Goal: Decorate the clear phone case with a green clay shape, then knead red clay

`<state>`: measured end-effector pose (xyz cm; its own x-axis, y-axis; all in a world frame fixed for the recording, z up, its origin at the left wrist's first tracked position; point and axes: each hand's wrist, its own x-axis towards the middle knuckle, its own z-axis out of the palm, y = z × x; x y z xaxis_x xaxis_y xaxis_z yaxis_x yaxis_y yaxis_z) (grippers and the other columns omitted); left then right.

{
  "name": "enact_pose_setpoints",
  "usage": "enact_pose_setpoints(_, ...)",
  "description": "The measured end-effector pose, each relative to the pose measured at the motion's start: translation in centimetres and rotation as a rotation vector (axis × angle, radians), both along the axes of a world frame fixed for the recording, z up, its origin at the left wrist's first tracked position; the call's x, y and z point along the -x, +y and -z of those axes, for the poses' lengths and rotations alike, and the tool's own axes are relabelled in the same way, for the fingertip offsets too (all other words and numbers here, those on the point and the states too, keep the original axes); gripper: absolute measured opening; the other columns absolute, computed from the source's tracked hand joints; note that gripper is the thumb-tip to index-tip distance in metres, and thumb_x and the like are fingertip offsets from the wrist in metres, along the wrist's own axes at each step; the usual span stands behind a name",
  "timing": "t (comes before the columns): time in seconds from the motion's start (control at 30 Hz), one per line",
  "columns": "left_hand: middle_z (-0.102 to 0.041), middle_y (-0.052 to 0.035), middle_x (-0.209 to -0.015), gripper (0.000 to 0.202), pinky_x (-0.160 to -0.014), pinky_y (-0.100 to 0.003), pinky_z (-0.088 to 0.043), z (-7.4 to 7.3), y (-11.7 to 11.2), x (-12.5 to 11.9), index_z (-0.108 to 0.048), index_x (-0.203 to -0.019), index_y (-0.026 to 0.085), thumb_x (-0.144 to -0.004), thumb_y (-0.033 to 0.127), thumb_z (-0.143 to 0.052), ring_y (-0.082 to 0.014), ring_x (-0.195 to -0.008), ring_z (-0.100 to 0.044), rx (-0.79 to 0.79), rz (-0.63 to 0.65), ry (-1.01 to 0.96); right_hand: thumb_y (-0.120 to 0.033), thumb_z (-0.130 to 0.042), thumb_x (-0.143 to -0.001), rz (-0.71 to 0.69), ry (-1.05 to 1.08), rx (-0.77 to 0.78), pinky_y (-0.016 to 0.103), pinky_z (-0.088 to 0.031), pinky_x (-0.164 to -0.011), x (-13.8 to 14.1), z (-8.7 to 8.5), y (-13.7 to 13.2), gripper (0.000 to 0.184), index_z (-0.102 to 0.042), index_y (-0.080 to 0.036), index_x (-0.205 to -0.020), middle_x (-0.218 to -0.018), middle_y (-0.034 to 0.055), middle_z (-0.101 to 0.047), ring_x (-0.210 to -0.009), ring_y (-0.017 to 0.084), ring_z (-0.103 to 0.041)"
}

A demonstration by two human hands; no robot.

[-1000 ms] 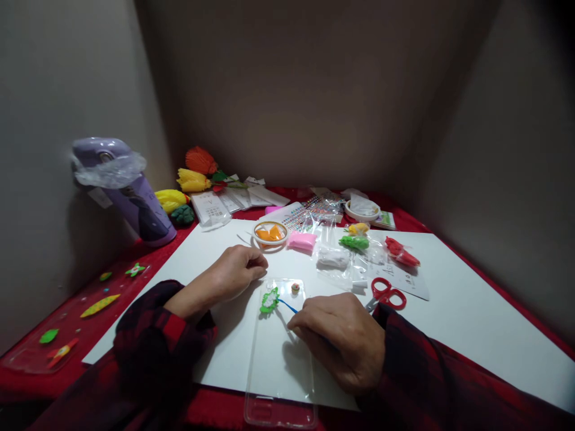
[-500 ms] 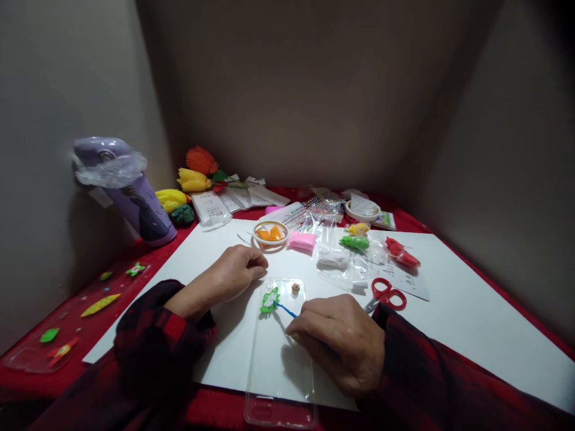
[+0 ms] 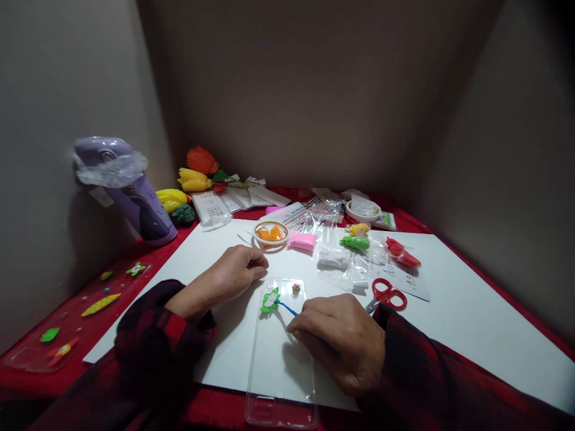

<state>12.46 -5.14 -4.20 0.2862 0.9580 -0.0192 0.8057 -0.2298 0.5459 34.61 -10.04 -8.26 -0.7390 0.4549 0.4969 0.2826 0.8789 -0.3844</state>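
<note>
My right hand (image 3: 339, 341) is closed around a thin blue modelling tool (image 3: 286, 307). The tool's tip meets a green-and-white clay piece (image 3: 270, 300) near the upper left of a clear phone case (image 3: 281, 365). A tiny cupcake-shaped charm (image 3: 296, 288) sits at the case's upper right. Beside the case's top left corner, my left hand (image 3: 236, 272) rests on the white board with its fingers curled in; whatever they hold, if anything, is hidden. The lower end of the case extends past the board's front edge.
Red-handled scissors (image 3: 390, 294) lie right of the case. Behind are bagged green clay (image 3: 354, 242), red clay (image 3: 402, 251), a pink packet (image 3: 302, 241) and a round tub (image 3: 271, 234). A decorated clear case (image 3: 101, 305) and purple tumbler (image 3: 130, 191) are at left.
My right hand and the blue tool have shifted very slightly to the right, the tip staying at the clay. The left hand stays practically still.
</note>
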Motion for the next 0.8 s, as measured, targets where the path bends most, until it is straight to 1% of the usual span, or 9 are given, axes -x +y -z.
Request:
enact_pose_setpoints(0.27,-0.068,-0.0039,-0.075,0.016,-0.064,-0.027,-0.041,0.09,0.02,0.11,-0.066,-0.072,0.015,-0.074,0.022,-0.051,-0.0176,-0.070,-0.058,-0.013,0.014,0.009,-0.013,-0.044,-0.087,0.009,-0.004,0.013,0.027,-0.033,-0.055,0.11,-0.37,-0.22,0.020,-0.063,-0.015,-0.092,-0.069,0.0043,-0.058,-0.062,0.014,-0.053)
enact_pose_setpoints(0.47,-0.068,-0.0045,-0.076,0.017,-0.065,-0.027,-0.042,0.07,0.02,0.07,-0.066,-0.074,0.015,-0.074,0.020,-0.051,-0.0181,-0.072,-0.059,-0.001,0.010,0.016,-0.013,-0.044,-0.086,-0.005,-0.023,0.029,0.027,-0.032,-0.055,0.05,-0.13,0.01,0.021,-0.063,-0.015,-0.093,-0.070,0.0042,-0.058,-0.062,0.014,-0.052)
enact_pose_setpoints(0.67,-0.068,-0.0035,-0.074,0.016,-0.064,-0.026,-0.041,-0.04,0.01,-0.08,-0.066,-0.073,0.015,-0.074,0.020,-0.051,-0.0171,-0.070,-0.058,-0.006,0.003,0.016,-0.014,-0.044,-0.085,-0.009,-0.052,0.034,0.027,-0.031,-0.056,0.03,0.03,0.12,0.019,-0.063,-0.015,-0.091,-0.070,0.0043,-0.058,-0.063,0.015,-0.052)
enact_pose_setpoints(0.8,-0.066,-0.0030,-0.071,0.017,-0.062,-0.025,-0.040,-0.10,-0.08,-0.08,-0.065,-0.069,0.014,-0.074,0.019,-0.050,-0.0162,-0.067,-0.056,-0.009,0.006,0.050,-0.014,-0.045,-0.084,-0.019,-0.068,0.041,0.027,-0.030,-0.056,-0.03,0.00,0.25,0.018,-0.062,-0.016,-0.091,-0.071,0.0041,-0.058,-0.062,0.015,-0.051)
